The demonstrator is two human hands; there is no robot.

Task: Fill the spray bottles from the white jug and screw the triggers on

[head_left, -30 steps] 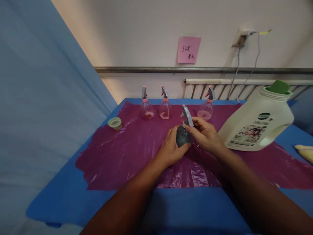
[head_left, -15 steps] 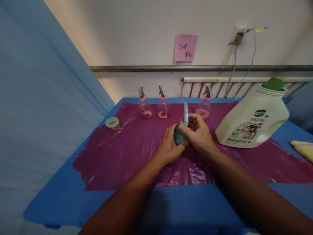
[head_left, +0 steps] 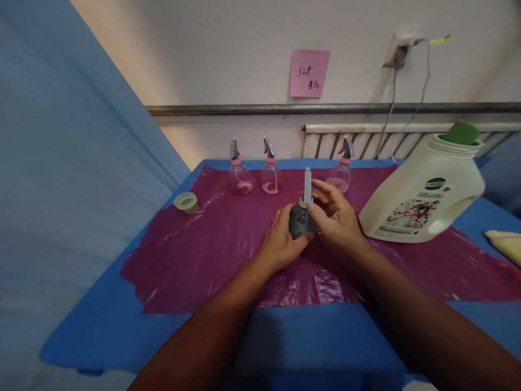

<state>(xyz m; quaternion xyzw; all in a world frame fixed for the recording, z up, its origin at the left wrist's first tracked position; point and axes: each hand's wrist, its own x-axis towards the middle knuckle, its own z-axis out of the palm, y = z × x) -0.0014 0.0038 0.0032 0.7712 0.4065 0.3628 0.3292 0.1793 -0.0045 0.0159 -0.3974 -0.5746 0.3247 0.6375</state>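
Observation:
A small dark spray bottle (head_left: 301, 221) stands on the purple plastic sheet (head_left: 211, 244) in the middle of the table. My left hand (head_left: 280, 241) is wrapped round its round body from the left. My right hand (head_left: 336, 217) pinches the green collar under the grey spray head (head_left: 307, 185), fingers closed on it. The spray head points straight up, edge-on to me.
Three clear spray bottles (head_left: 238, 175) (head_left: 270, 174) (head_left: 341, 171) with pink liquid stand at the back. A big white detergent jug (head_left: 427, 195) with an open green cap stands at the right. A green cap (head_left: 186, 202) lies at the left. A yellow thing (head_left: 504, 244) lies at the far right.
The grey spray head has turned round in my right hand, from sideways to edge-on. Both hands stay on the dark bottle at the same spot.

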